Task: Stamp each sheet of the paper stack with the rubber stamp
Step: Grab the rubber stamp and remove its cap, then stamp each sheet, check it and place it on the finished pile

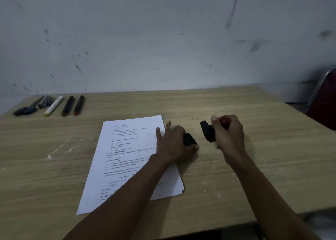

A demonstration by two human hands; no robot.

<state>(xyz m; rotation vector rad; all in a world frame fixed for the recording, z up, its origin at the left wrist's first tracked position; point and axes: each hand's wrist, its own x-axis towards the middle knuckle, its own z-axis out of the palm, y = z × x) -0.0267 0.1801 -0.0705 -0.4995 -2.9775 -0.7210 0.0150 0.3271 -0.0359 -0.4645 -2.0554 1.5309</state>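
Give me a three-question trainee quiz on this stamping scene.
1. True or false: the right hand grips the rubber stamp above the bare table, not on the paper stack.
2. Which hand rests at the stack's right edge: A left, B right?
3. Fill in: the markers lie at the table's far ____ corner.

Key: 1 true; 2 A; 3 left.

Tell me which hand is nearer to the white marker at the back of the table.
Left. The left hand rests at the paper stack's right edge, well short of the white marker. The right hand, gripping the rubber stamp, is farther right.
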